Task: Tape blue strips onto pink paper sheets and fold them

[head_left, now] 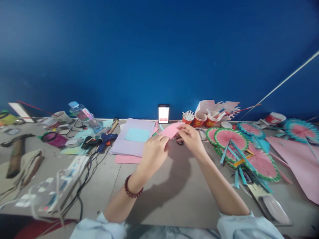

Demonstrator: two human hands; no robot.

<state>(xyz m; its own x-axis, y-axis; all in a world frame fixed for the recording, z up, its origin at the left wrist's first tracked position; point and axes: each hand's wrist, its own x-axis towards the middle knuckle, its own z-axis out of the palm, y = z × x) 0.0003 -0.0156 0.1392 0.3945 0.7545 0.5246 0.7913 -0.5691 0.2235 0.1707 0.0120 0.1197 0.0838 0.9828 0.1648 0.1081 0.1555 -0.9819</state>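
Note:
A piece of pink paper [171, 130] is held up between my two hands, above the middle of the grey table [159, 199]. My left hand [155, 149], with a dark red bead bracelet at the wrist, pinches its near left edge. At the paper's right end, the fingertips of my right hand [190, 136] are pressed together on it. Below the right hand, the dark handles of scissors [179, 142] show in part. Left of my hands lie lilac sheets [127, 144] with a light blue sheet [137, 134] on top.
Paper cups [199, 119] and a phone [163, 114] stand along the blue wall. Pink and green paper fans [231, 139] lie on the right, near a mouse [275, 209]. A bottle [84, 114], glue gun [107, 141], hammer [17, 152] and power strip [64, 182] are on the left.

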